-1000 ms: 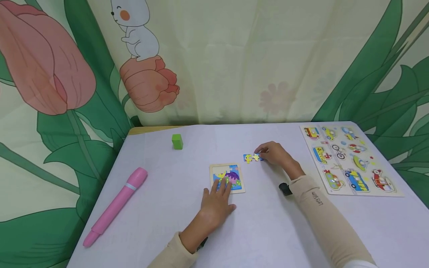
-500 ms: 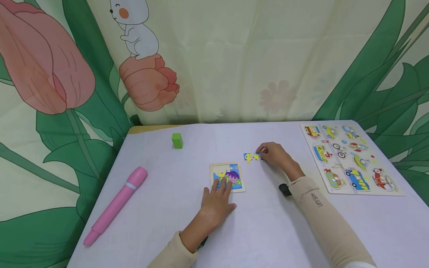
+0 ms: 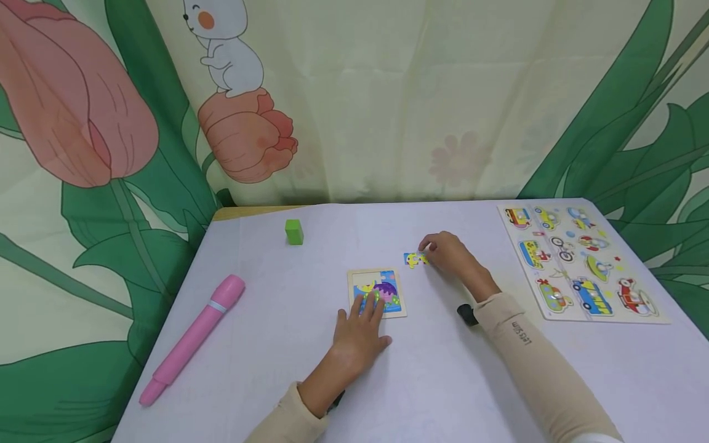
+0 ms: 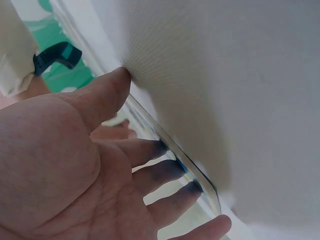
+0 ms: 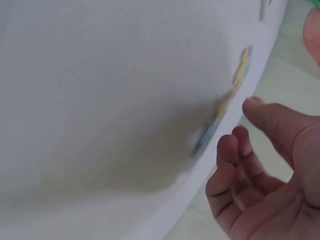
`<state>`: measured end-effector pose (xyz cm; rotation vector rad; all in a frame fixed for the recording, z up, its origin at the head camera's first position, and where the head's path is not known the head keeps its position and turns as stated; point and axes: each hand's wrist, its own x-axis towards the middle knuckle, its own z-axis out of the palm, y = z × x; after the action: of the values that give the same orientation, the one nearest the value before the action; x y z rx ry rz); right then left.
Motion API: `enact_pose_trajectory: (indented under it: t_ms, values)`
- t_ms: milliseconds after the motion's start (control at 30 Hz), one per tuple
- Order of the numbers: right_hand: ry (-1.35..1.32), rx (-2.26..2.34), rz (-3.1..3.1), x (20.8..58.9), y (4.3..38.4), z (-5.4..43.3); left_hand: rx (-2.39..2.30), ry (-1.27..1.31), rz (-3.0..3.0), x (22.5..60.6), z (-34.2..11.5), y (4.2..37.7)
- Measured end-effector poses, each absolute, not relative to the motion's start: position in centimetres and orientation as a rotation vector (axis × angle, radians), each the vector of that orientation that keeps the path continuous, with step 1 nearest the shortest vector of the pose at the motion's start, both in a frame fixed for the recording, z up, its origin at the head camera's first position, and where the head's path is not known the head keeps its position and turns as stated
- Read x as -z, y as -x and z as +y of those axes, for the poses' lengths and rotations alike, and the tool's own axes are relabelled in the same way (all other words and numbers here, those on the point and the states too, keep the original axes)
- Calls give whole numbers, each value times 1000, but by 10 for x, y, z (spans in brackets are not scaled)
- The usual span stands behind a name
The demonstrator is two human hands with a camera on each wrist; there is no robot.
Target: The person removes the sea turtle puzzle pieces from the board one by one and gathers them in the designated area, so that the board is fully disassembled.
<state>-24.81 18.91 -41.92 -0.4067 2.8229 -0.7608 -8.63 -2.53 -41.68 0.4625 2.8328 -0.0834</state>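
My left hand (image 3: 357,337) lies with spread fingers over the near part of a small wooden jigsaw tray (image 3: 361,279), fingertips resting on its picture. Part of the upper left of the tray is bare wood. In the left wrist view the fingers reach the edge of the tray (image 4: 187,162). Back to the right, my right hand (image 3: 450,253) hovers over small yellow and blue jigsaw pieces (image 3: 411,261), partly covering them. The right wrist view shows its thumb and loosely bent fingers apart, nothing between them, with the pieces (image 5: 220,111) lying flat on the tablecloth.
On the right lies a large picture board (image 3: 565,271) with vehicles. A green block (image 3: 294,232) stands near the back edge. A long pink stick-shaped toy (image 3: 194,338) lies on the left. A printed curtain (image 3: 376,104) hangs behind the table.
The right hand's fingers have come off the right-hand jigsaw piece and shifted slightly left, over the pieces. The pieces sit closely side by side. My left hand stays on the tray.
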Motion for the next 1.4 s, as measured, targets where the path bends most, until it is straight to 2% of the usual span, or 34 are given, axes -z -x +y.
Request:
enact_pose_trajectory:
  t_ms: [200,333,1400]
  values:
    - [768,747,2715,415,237,165,82,-453,2833,417,-25,86]
    - [905,729,2587,414,229,151,81,-443,2827,418,-23,87]
    - [940,750,2537,421,225,142,124,-442,2849,419,-17,91]
